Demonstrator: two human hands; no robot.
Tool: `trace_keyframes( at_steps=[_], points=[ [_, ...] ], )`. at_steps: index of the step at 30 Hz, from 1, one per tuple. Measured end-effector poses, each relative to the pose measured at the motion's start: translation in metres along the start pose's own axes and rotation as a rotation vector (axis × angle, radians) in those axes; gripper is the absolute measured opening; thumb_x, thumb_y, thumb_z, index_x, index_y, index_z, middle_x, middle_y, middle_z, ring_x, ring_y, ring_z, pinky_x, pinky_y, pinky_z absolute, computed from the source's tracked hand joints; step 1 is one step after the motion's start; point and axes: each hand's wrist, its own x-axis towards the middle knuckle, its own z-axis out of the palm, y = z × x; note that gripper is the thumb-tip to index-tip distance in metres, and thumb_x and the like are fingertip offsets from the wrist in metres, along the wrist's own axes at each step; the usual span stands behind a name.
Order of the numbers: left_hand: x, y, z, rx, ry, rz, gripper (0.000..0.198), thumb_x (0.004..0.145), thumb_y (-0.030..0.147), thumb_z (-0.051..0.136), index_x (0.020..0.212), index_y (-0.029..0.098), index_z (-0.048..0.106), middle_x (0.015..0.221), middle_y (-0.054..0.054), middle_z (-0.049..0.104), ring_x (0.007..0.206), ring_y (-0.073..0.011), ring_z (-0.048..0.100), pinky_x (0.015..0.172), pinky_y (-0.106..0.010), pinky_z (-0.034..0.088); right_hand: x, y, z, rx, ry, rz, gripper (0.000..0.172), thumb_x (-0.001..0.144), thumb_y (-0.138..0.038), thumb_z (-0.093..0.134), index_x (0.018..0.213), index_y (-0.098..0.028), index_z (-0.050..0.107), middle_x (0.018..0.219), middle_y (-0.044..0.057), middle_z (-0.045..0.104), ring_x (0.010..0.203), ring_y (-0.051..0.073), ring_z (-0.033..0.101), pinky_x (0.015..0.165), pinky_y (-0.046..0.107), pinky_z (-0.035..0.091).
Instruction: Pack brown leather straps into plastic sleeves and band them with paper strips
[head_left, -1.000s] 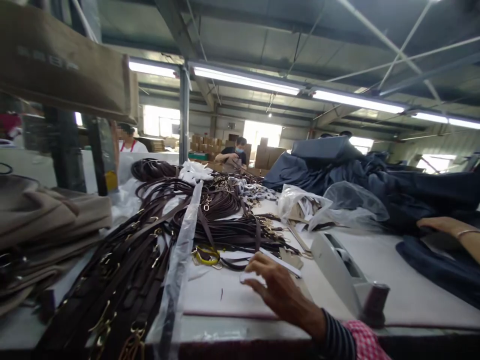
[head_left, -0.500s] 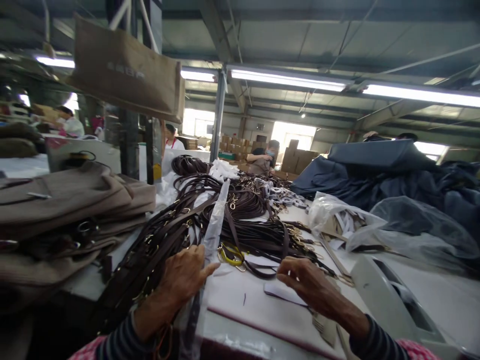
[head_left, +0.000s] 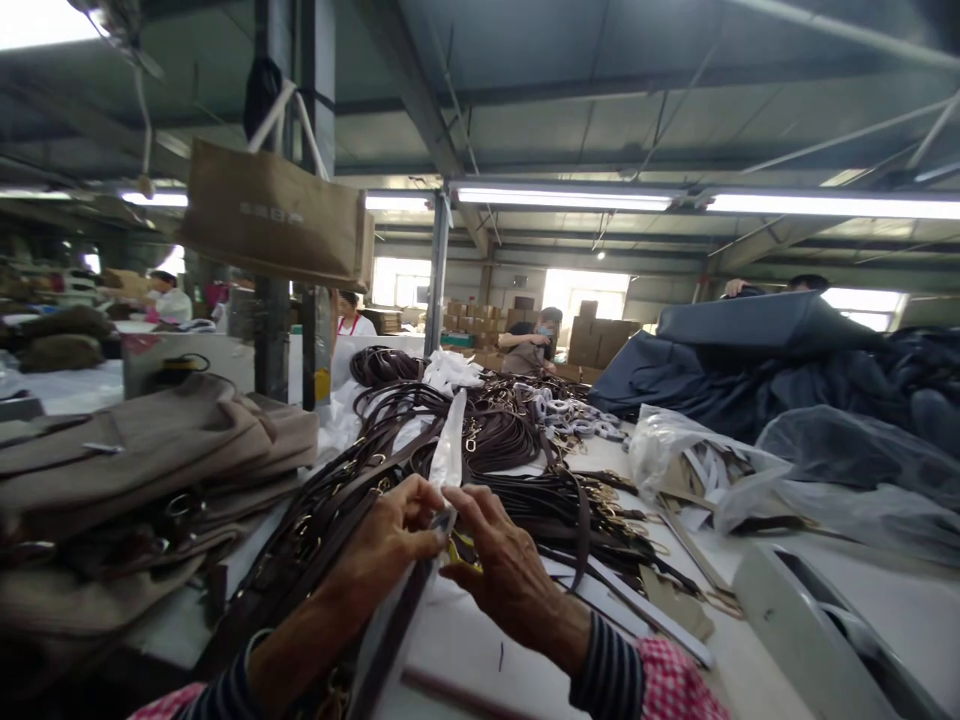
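Plastic sleeve (head_left: 448,455) is lying lengthwise across the dark straps (head_left: 495,440) on the table (head_left: 465,650). The left hand (head_left: 390,545) and right hand (head_left: 510,580) are pinching it mid-length, fingertips pressing together on the film. The work is seemingly just beginning, with the straps lying loose and unbagged.

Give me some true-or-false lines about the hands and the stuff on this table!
1. The left hand and the right hand both touch the plastic strip. True.
2. The straps are bright red. False: they are dark brown.
3. A tan bag hangs overhead. True.
4. The cloth piled on the right is yellow. False: it is dark blue.
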Motion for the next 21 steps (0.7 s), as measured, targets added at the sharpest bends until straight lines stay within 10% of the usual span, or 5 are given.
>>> trace_keyframes(
  at_steps=[5,11,21],
  points=[
    [-0.02,0.02,0.006,-0.532,-0.01,-0.082,0.041,0.079,0.031,0.078,0.11,0.022,0.053,0.089,0.001,0.07,0.08,-0.0173,0.065,0.072,-0.026,0.048,0.034,-0.01,-0.008,-0.234,0.115,-0.048,0.018,0.104,-0.02,0.052,0.114,-0.021,0.066,0.102,0.004,0.064,0.086,0.016,0.061,0.069,0.024,0.041],
    [-0.056,-0.002,0.031,-0.664,-0.263,-0.174,0.042,0.098,0.053,0.059,0.1,0.012,0.066,0.076,-0.007,0.069,0.066,-0.0154,0.061,0.064,-0.025,0.049,0.072,0.006,-0.053,-0.504,0.29,-0.003,0.02,0.106,-0.024,0.051,0.105,-0.018,0.069,0.102,0.005,0.066,0.082,0.015,0.061,0.063,0.026,0.031],
    [-0.073,-0.026,0.028,-0.63,-0.167,-0.265,0.046,0.086,0.057,0.075,0.085,0.012,0.065,0.059,0.003,0.051,0.047,-0.0047,0.032,0.045,-0.017,0.022,0.056,0.049,-0.061,-0.496,0.381,-0.017,0.028,0.099,-0.011,0.049,0.121,-0.019,0.065,0.116,0.007,0.067,0.092,0.019,0.066,0.071,0.025,0.044]
  ],
)
